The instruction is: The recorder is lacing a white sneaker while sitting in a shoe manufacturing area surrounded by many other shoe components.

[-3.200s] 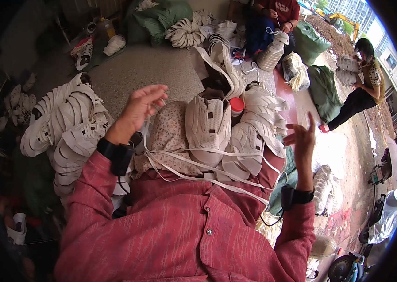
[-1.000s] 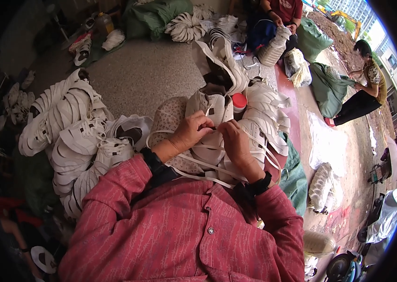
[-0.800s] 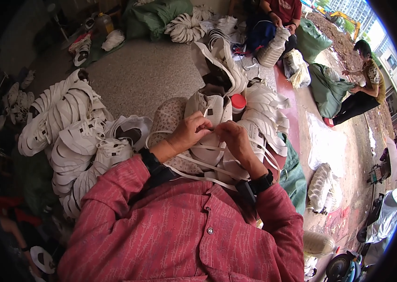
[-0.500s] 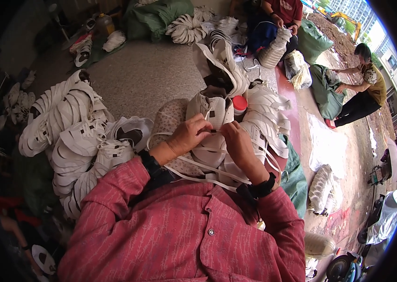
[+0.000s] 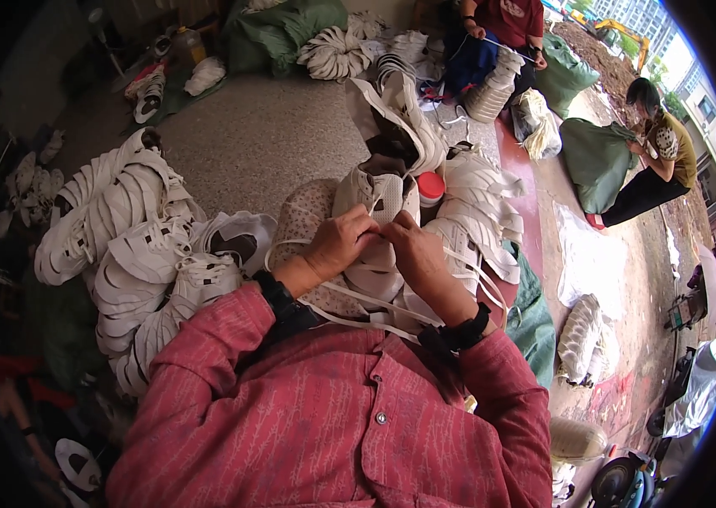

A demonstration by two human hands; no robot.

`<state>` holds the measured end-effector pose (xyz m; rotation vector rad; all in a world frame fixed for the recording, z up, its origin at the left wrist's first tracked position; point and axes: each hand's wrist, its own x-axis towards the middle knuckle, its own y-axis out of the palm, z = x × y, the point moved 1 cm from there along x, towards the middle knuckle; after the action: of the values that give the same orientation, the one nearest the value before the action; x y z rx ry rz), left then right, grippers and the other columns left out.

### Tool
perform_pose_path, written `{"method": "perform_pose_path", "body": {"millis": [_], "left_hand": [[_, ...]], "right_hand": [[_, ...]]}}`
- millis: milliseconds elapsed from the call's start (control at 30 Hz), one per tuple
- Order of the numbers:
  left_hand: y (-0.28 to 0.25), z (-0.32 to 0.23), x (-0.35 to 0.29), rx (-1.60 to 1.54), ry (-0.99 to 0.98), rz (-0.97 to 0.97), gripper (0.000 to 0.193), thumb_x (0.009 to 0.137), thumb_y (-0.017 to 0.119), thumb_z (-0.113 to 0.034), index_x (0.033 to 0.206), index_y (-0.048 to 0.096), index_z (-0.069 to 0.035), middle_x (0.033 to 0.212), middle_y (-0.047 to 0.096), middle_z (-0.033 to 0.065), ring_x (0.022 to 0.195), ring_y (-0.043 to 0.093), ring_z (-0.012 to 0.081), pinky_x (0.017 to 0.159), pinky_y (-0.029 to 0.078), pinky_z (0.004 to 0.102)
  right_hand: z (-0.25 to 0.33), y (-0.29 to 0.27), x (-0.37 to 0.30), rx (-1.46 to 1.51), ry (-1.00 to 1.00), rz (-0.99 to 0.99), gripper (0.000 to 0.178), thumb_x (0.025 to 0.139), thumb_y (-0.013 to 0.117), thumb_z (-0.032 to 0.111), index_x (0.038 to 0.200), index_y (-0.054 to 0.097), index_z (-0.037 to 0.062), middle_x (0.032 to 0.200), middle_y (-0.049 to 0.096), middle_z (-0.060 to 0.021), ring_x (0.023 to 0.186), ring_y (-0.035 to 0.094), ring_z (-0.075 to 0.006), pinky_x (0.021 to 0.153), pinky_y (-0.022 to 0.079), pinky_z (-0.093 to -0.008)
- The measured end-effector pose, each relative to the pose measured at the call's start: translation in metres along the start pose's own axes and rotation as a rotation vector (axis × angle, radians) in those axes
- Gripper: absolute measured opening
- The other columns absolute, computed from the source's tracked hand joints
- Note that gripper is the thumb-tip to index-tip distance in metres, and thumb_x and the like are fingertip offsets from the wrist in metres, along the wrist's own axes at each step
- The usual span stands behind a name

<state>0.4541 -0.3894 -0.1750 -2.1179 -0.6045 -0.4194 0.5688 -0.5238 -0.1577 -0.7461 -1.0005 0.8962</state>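
Observation:
A white shoe upper (image 5: 375, 199) rests on my lap, its opening toward me. My left hand (image 5: 339, 244) pinches a white lace at the upper's near edge. My right hand (image 5: 413, 254) grips the same upper just to the right, fingers curled on it, and the two hands touch. Long white laces (image 5: 375, 300) trail from the upper down across my red shirt. A speckled cloth (image 5: 303, 224) lies under the upper on my knee.
A stack of white shoe uppers (image 5: 133, 245) lies at my left, another pile (image 5: 481, 207) at my right by a red lid (image 5: 431, 184). Two seated people (image 5: 658, 152) work at the far side among green sacks (image 5: 595, 161).
Three seconds ago both hands were spread wide, pulling laces apart. Since then they have come together on the shoe upper and stay there, with only small finger movement.

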Motion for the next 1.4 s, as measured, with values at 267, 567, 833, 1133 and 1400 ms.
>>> {"method": "perform_pose_path", "body": {"millis": [267,567,833,1133,1400], "left_hand": [[-0.008,0.001,-0.004,0.004,0.031,0.062,0.015,0.080,0.068,-0.007,0.094,0.062,-0.008,0.087,0.056,0.0099,0.079,0.063,0.0314,0.066,0.050,0.0388],[-0.006,-0.002,0.000,0.004,0.063,0.040,0.014,0.080,0.069,-0.010,0.092,0.063,-0.009,0.085,0.056,0.0083,0.077,0.062,0.0313,0.063,0.049,0.0377],[-0.014,-0.009,-0.008,0.080,0.024,-0.029,0.009,0.079,0.069,-0.009,0.084,0.062,-0.007,0.080,0.057,0.0082,0.072,0.063,0.0287,0.060,0.048,0.0363],[-0.133,0.064,-0.090,0.174,-0.636,-0.671,0.008,0.084,0.069,-0.014,0.088,0.067,-0.008,0.135,0.042,0.0073,0.117,0.047,0.0244,0.089,0.042,0.0320],[-0.120,0.031,-0.051,-1.526,-0.604,-0.566,0.015,0.100,0.046,-0.017,0.096,0.058,-0.008,0.118,0.062,0.0137,0.115,0.056,0.0262,0.103,0.038,0.0385]], "right_hand": [[0.002,-0.016,-0.002,0.057,0.035,0.045,0.012,0.085,0.055,0.009,0.095,0.062,0.0117,0.095,0.058,-0.0086,0.078,0.063,-0.0331,0.062,0.050,-0.0426],[-0.027,-0.012,0.009,0.286,-0.092,0.118,0.007,0.085,0.059,0.012,0.091,0.063,0.0087,0.092,0.058,-0.0086,0.080,0.063,-0.0324,0.066,0.050,-0.0402],[-0.016,-0.018,-0.002,0.379,0.048,0.080,0.015,0.077,0.061,0.006,0.092,0.057,0.0066,0.099,0.056,-0.0120,0.084,0.060,-0.0376,0.070,0.049,-0.0445],[-0.043,-0.013,-0.027,-0.270,0.022,-0.005,0.011,0.069,0.064,0.014,0.073,0.059,0.0051,0.085,0.056,-0.0110,0.093,0.051,-0.0270,0.081,0.037,-0.0397],[-0.022,-0.074,-0.041,1.152,0.537,0.310,0.017,0.077,0.060,0.015,0.088,0.069,0.0052,0.115,0.063,-0.0113,0.117,0.052,-0.0245,0.101,0.032,-0.0368]]}}
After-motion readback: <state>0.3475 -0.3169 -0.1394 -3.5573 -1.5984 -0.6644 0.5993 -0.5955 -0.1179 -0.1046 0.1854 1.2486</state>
